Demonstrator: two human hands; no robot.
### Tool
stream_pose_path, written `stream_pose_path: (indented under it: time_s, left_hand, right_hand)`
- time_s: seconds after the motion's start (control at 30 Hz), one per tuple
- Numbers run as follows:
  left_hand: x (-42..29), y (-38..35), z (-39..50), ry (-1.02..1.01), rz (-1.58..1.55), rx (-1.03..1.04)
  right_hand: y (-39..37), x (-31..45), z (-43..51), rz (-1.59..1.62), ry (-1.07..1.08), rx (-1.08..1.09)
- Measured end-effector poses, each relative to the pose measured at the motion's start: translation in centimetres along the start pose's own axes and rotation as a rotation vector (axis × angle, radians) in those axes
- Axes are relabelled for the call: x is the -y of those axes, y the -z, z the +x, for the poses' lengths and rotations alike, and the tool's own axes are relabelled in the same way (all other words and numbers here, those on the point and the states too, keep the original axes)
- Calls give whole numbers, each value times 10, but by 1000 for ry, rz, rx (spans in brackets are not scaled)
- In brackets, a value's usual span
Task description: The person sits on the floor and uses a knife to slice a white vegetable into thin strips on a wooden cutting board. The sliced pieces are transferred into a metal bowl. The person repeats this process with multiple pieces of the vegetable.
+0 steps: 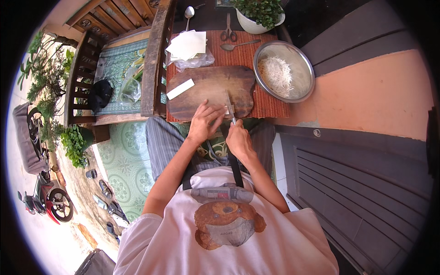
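Observation:
My right hand (239, 140) grips the handle of a kitchen knife (229, 103), its blade pointing away from me over a dark wooden cutting board (213, 77). My left hand (205, 120) is over the board's near edge, palm down, fingers spread and slightly blurred. Its fingertips reach a small pale piece (227, 109) beside the blade; whether they grip it is hidden. A flat white strip (180, 89) lies at an angle on the board's left part. To the right, a steel bowl (307, 92) holds a heap of thin white shreds (278, 75).
White sheets (187, 44) lie on a plastic bag (197, 62) behind the board. Scissors (228, 31), a spoon (240, 44), another spoon (189, 15) and a potted plant (257, 20) sit farther back. A wooden bench (153, 68) rises at left; an orange woven mat (275, 110) lies underneath.

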State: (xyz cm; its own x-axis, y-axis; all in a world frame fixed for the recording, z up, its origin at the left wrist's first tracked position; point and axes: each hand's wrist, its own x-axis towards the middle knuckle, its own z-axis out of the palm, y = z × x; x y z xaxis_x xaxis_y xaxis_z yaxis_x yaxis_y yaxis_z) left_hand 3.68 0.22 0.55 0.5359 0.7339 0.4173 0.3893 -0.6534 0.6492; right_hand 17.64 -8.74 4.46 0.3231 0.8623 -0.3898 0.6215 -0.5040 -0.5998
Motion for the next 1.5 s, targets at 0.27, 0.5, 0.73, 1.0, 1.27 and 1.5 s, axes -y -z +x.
stream_pose_path:
  time_s: [0.27, 0.5, 0.73, 1.0, 1.27, 1.5]
  left_hand:
    - [2, -1, -1, -13, 13, 0]
    - [2, -1, -1, -15, 17, -1]
    - [1, -1, 0, -7, 22, 4]
    - [0, -1, 0, -3, 22, 3]
    - [-1, 0, 0, 4, 16, 10]
    - [1, -1, 0, -3, 8, 7]
  right_hand:
    - [-3, 1, -6, -31, 21, -22]
    - [0, 4, -6, -47, 5, 6]
    - [6, 12, -5, -79, -85, 84]
    - [10, 19, -5, -109, -129, 139]
    - [5, 17, -1, -84, -123, 134]
    - [3, 18, 7, -76, -83, 103]
